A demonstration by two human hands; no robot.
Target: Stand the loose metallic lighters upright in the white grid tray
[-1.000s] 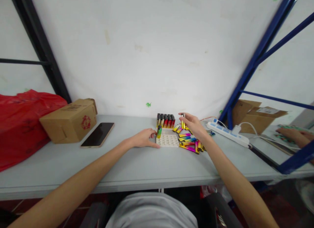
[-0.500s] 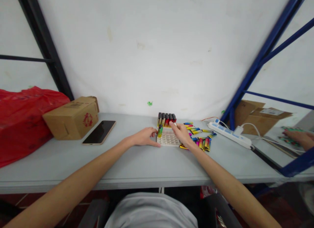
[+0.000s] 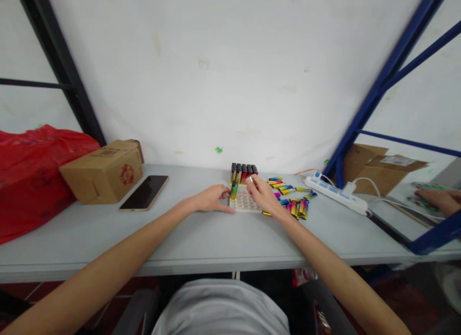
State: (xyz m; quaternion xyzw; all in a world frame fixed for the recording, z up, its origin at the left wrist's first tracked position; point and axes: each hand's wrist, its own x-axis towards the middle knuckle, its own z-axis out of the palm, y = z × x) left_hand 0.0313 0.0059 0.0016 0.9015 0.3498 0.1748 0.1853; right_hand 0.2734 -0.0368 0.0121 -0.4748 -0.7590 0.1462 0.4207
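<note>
My left hand point(image 3: 212, 199) braces the left end of a white tray point(image 3: 248, 209) with rows of holes, its thumb along the front corner and fingers curled at the side. In the tray's left back part one green and yellow lighter point(image 3: 234, 190) with a dark top stands upright, close to those fingertips. Over the tray's right part, my right hand point(image 3: 262, 193) is closed in a pinch; a small silvery end of what looks like a lighter point(image 3: 249, 180) shows at its fingertips, the rest hidden. Directly behind stands a block of upright lighters point(image 3: 244, 173) with black tops.
Loose shiny multicoloured lighters point(image 3: 295, 208) lie right of the tray. A white power strip point(image 3: 336, 195) with cables is farther right. At left are a phone point(image 3: 145, 193), a cardboard box point(image 3: 104, 174) and a red bag point(image 3: 39, 181). Another person's hand point(image 3: 437, 199) shows beyond the blue frame.
My right hand has drawn back slightly from the block of lighters toward the tray, its fingers now more curled and tilted. My left hand keeps its place at the tray; the view shifts slightly.
</note>
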